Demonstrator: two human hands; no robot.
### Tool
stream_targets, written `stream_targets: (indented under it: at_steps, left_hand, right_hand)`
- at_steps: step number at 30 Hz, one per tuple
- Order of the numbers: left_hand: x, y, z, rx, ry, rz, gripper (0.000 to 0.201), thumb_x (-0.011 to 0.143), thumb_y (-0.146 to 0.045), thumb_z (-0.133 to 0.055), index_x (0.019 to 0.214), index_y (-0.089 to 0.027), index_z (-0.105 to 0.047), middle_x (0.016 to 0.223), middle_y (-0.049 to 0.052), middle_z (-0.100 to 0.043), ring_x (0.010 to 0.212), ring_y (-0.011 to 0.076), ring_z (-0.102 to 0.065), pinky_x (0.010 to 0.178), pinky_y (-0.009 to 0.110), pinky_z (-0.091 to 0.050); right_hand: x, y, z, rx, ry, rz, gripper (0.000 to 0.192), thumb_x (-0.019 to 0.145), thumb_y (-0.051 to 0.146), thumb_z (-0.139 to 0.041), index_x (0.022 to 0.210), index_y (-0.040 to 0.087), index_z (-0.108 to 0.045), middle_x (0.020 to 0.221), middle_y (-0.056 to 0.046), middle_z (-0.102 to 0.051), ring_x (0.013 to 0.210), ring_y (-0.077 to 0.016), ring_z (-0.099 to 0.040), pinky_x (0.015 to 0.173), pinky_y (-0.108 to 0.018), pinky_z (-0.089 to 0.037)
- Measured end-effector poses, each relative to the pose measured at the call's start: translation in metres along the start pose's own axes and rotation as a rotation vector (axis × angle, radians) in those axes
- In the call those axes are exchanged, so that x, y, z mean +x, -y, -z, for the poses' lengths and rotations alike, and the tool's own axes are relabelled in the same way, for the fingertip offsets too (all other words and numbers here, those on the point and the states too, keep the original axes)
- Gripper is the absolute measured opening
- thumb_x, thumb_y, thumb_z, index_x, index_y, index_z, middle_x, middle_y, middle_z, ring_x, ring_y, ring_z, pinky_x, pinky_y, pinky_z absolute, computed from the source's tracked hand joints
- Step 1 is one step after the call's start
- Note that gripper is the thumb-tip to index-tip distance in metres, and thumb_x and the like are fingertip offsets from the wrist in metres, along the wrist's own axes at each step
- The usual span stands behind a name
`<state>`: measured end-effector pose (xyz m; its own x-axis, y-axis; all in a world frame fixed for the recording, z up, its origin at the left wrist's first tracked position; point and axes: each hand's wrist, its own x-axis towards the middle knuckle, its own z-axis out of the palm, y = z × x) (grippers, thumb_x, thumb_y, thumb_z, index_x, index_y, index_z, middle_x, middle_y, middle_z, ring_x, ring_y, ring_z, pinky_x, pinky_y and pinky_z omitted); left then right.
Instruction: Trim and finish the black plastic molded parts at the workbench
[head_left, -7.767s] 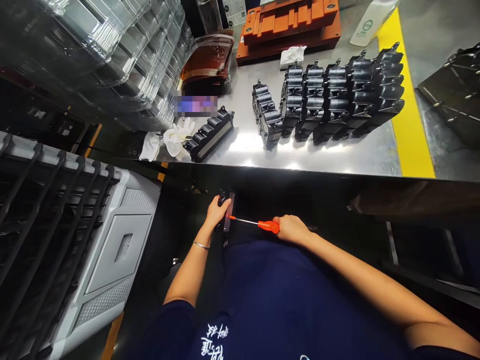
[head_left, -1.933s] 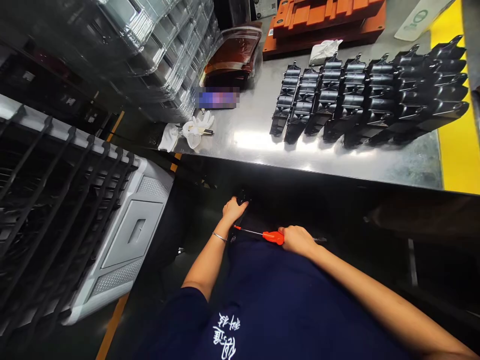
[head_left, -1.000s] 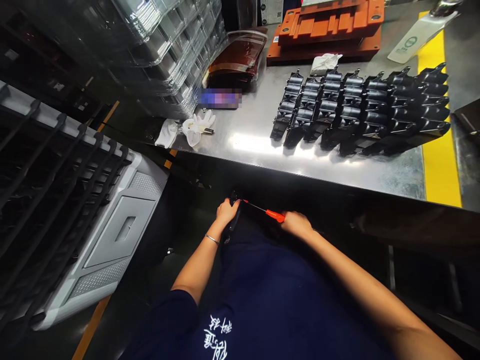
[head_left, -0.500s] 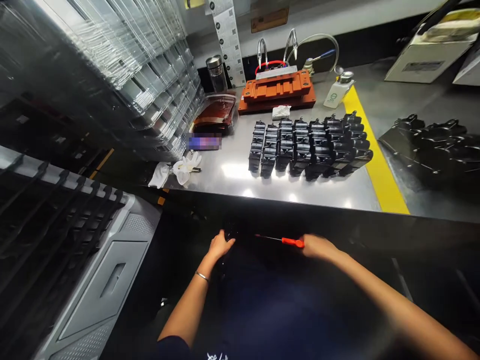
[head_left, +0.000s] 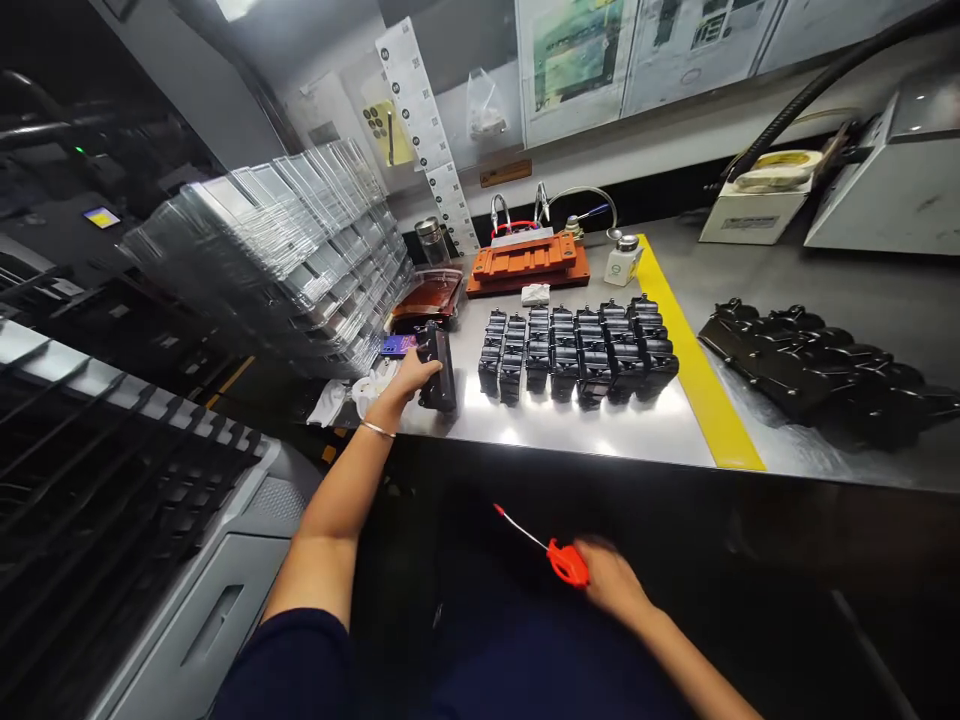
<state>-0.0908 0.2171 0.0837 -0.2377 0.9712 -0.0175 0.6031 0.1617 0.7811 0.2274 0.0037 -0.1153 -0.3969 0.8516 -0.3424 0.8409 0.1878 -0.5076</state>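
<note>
1. Near the front edge of the steel workbench, left of the row of black plastic parts, the left hand has its fingers wrapped around a black ribbed housing.
2. The housing's long axis runs front-to-back; it stands just beside the row, apart from it.
3. Below the bench edge, the right hand, blurred, is closed on an orange-handled screwdriver; its thin shaft points up-left.
</note>
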Motion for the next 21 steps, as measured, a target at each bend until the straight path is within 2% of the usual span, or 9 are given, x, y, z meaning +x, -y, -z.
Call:
stream_targets:
  at_steps: [2,5,8,10,13,15,18,20,21]
  left_hand:
    - [0.025,-0.017,-0.025,0.052,0.014,0.001,0.055,0.069,-0.015,-0.063,0.121,-0.005,-0.048,0.106,0.016,-0.065,0.089,0.0204,-0.063,0.081,0.032,-0.050]
    - [0.036,-0.035,-0.053,0.095,0.051,-0.033,0.058,0.069,-0.011,-0.063,0.125,-0.007,-0.047,0.115,0.016,-0.063,0.100,0.0226,-0.062,0.090,0.032,-0.047]
    - [0.020,-0.039,-0.059,0.114,0.031,-0.081,0.049,0.075,-0.014,-0.059,0.123,-0.010,-0.050,0.125,0.016,-0.059,0.117,0.0247,-0.054,0.102,0.034,-0.039]
    - [-0.010,-0.029,-0.055,0.115,-0.071,-0.138,0.046,0.081,-0.020,-0.054,0.126,-0.011,-0.048,0.134,0.017,-0.052,0.126,0.0244,-0.047,0.107,0.034,-0.034]
    - [-0.087,0.015,-0.056,0.082,-0.235,-0.260,0.037,0.086,-0.030,-0.044,0.118,-0.015,-0.053,0.122,0.015,-0.058,0.114,0.0214,-0.055,0.098,0.032,-0.044]
    - [-0.153,0.065,-0.067,0.082,-0.104,-0.204,0.032,0.087,-0.037,-0.040,0.105,-0.019,-0.059,0.105,0.012,-0.065,0.100,0.0215,-0.062,0.090,0.034,-0.049]
    - [-0.246,0.153,-0.096,0.174,0.144,0.116,0.026,0.083,-0.036,-0.039,0.090,-0.026,-0.062,0.086,0.007,-0.069,0.081,0.0229,-0.068,0.078,0.036,-0.054]
    - [-0.289,0.198,-0.113,0.302,0.164,0.304,0.024,0.080,-0.033,-0.039,0.086,-0.033,-0.062,0.086,0.005,-0.068,0.077,0.0241,-0.069,0.074,0.037,-0.055]
    - [-0.303,0.211,-0.119,0.338,0.156,0.310,0.026,0.080,-0.031,-0.038,0.087,-0.036,-0.063,0.091,0.005,-0.068,0.083,0.0241,-0.069,0.078,0.036,-0.055]
  right_hand:
    - [-0.003,0.002,-0.002,-0.002,-0.026,0.035,0.017,0.079,0.012,-0.046,0.079,0.018,-0.062,0.085,-0.009,-0.066,0.084,-0.0220,-0.060,0.075,-0.029,-0.039]
    - [-0.009,-0.005,-0.001,0.062,-0.024,0.069,0.014,0.080,0.017,-0.048,0.077,0.020,-0.062,0.082,-0.006,-0.066,0.083,-0.0211,-0.060,0.075,-0.029,-0.040]
    - [-0.012,-0.020,0.005,0.185,0.008,0.064,0.016,0.077,0.016,-0.050,0.081,0.022,-0.064,0.087,-0.003,-0.068,0.085,-0.0201,-0.062,0.074,-0.027,-0.041]
    - [-0.009,-0.032,0.014,0.262,0.062,0.032,0.024,0.074,0.012,-0.050,0.088,0.023,-0.066,0.091,-0.002,-0.070,0.088,-0.0199,-0.064,0.074,-0.026,-0.042]
    - [0.001,-0.045,0.034,0.250,0.155,-0.019,0.037,0.069,0.006,-0.048,0.096,0.023,-0.068,0.097,-0.003,-0.072,0.093,-0.0208,-0.066,0.074,-0.026,-0.042]
    - [0.007,-0.044,0.046,0.130,0.180,-0.033,0.037,0.069,0.005,-0.048,0.094,0.022,-0.070,0.096,-0.005,-0.072,0.092,-0.0224,-0.066,0.072,-0.026,-0.041]
    - [0.013,-0.024,0.058,-0.031,0.238,0.054,0.026,0.069,0.008,-0.050,0.077,0.021,-0.070,0.079,-0.004,-0.071,0.076,-0.0219,-0.066,0.061,-0.026,-0.036]
    - [0.018,-0.004,0.062,-0.120,0.295,0.158,0.021,0.070,0.008,-0.050,0.067,0.020,-0.068,0.069,-0.004,-0.069,0.068,-0.0211,-0.065,0.058,-0.027,-0.033]
    - [0.021,0.006,0.064,-0.169,0.316,0.195,0.022,0.071,0.008,-0.049,0.064,0.019,-0.067,0.067,-0.004,-0.068,0.067,-0.0210,-0.064,0.058,-0.027,-0.033]
